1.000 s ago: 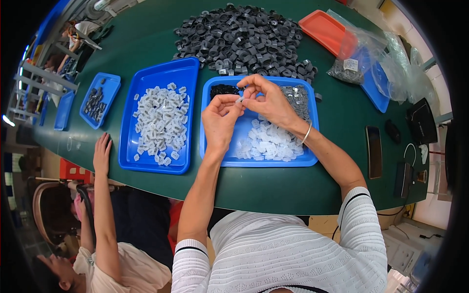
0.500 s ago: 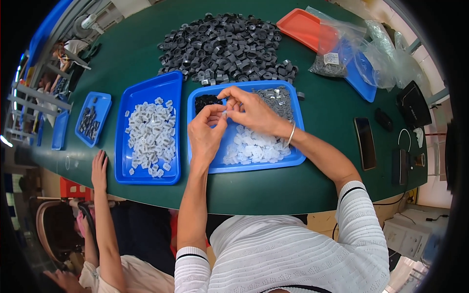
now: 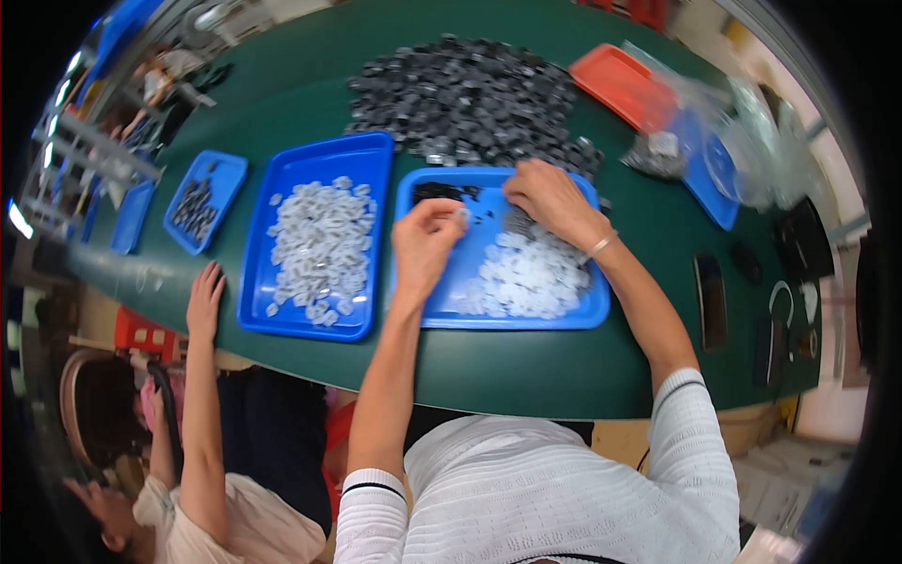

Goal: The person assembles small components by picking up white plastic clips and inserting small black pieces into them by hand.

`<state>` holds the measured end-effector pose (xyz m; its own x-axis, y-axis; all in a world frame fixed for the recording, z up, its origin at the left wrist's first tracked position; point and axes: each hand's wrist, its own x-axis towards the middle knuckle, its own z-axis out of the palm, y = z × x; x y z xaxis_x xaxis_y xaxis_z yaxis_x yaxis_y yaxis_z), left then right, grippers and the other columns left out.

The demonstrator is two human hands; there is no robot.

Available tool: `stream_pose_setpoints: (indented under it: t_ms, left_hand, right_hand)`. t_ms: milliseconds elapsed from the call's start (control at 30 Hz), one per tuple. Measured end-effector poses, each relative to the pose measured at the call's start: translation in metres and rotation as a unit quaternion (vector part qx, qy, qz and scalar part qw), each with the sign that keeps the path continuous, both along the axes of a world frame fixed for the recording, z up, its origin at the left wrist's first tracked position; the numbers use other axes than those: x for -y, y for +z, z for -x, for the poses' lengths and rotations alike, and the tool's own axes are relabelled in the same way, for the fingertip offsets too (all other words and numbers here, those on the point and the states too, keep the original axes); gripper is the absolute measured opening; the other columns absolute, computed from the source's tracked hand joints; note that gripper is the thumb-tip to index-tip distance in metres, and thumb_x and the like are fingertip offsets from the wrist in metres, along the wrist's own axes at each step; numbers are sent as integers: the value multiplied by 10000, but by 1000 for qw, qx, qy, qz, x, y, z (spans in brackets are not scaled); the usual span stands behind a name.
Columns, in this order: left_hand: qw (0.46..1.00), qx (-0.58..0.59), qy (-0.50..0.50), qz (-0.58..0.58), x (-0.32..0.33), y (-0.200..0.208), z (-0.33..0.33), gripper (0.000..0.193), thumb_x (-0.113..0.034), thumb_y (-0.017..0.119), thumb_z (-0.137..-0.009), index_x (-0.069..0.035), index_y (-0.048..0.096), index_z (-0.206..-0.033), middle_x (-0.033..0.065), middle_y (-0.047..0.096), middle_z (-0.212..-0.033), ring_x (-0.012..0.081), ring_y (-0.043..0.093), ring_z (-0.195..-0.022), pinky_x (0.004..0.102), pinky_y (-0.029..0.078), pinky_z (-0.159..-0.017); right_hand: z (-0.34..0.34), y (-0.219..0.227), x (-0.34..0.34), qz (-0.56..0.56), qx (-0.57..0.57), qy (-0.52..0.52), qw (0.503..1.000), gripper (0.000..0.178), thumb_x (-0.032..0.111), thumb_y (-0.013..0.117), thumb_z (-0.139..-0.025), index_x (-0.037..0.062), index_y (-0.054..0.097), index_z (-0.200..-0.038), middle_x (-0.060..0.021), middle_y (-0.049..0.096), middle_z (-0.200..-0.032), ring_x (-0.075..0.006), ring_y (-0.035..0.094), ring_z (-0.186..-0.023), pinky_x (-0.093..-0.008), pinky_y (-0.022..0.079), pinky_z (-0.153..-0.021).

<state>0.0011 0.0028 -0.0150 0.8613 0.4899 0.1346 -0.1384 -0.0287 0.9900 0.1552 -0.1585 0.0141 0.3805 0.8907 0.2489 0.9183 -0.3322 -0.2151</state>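
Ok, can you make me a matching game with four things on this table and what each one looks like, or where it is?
1. person's left hand
2. topmost tray
3. phone
4. big pile

A. lying to the right of the right forearm
B. pinching a small white piece
C. dark grey
D. orange-red

Pairs: 1-B, 2-D, 3-A, 4-C

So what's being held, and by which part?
The left hand pinches a small pale piece; blur hides which part. For the right hand, I can't tell.
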Motion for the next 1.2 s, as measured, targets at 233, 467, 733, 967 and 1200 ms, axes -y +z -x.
stream_pose_setpoints:
  t_ms: [233,467,733,967,1200]
  left_hand:
    - [997,-8,10,-78,7,3,-2,137,-21,639,-796,13,659,-926,47,666,-811,82,609,-710,221,493,-648]
    - [997,-5,26,-70,6,5,2,125,-73,659,-777,-4,658,-881,73,689,-795,139,666,-720,267,515,-637]
    - [994,4,-28,105,8,4,-3,107,-29,615,-825,21,632,-918,80,666,-789,127,657,-674,237,525,-591]
    - [980,-64,-76,171,1,25,3,176,-49,623,-853,26,630,-1013,100,677,-868,136,654,-723,229,540,-645]
    - [967,-109,-113,199,-1,18,3,190,-156,642,-887,2,636,-992,103,676,-854,128,657,-677,203,531,-579]
  right_hand:
    - [16,6,-8,55,56,-5,997,86,51,608,-779,14,627,-854,-140,588,-865,-315,578,-863,-417,476,-750]
    - [9,9,-5,13,-28,10,999,105,20,595,-769,10,596,-874,-153,588,-844,-323,570,-864,-417,468,-743]
    - [13,29,-6,-128,-369,-38,920,111,103,632,-857,2,622,-900,-26,606,-832,-92,554,-724,-235,457,-644]
    - [23,8,-26,-223,-553,35,802,127,133,646,-874,14,645,-919,-16,625,-869,-77,560,-758,-220,466,-664]
    - [32,8,-23,-216,-494,59,840,107,100,643,-859,2,665,-896,-15,639,-860,-70,564,-762,-220,472,-670]
